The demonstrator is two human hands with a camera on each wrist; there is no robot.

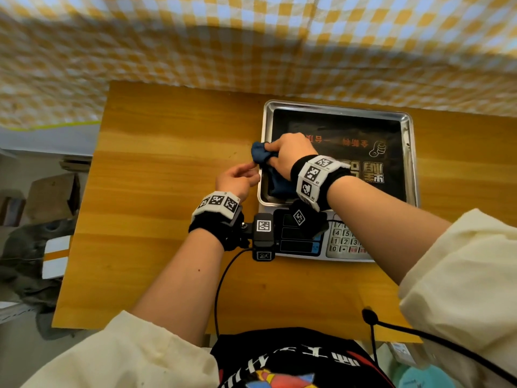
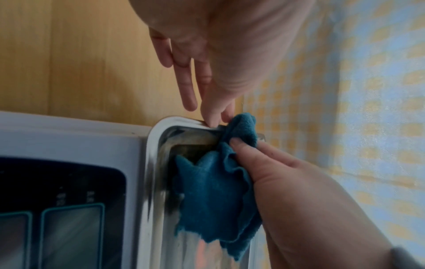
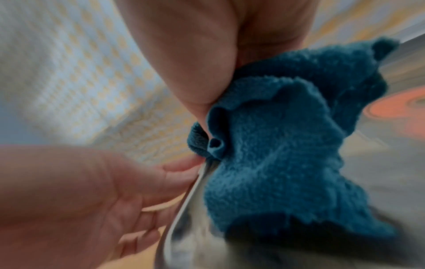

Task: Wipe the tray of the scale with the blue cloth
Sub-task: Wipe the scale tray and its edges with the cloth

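The scale [image 1: 344, 242] stands at the right of the wooden table, with its steel tray [image 1: 335, 106] on top and a dark printed sheet inside. My right hand [image 1: 288, 152] grips the bunched blue cloth [image 1: 258, 154] at the tray's left rim. Part of the cloth hangs into the tray's near-left corner. In the left wrist view the cloth [image 2: 214, 191] drapes over the rim [image 2: 156, 138] under my right thumb [image 2: 243, 147]. My left hand [image 1: 237, 177] is just left of the tray. Its fingers are mostly straight, and its thumb tip [image 2: 212, 120] touches the rim beside the cloth.
The wooden table [image 1: 156, 191] stretches bare to the left of the scale and ends at its left edge [image 1: 81, 219]. A yellow-checked fabric [image 1: 251, 37] hangs behind. Cardboard boxes [image 1: 53, 197] lie on the floor to the left. A black cable [image 1: 221, 281] runs off my left wrist.
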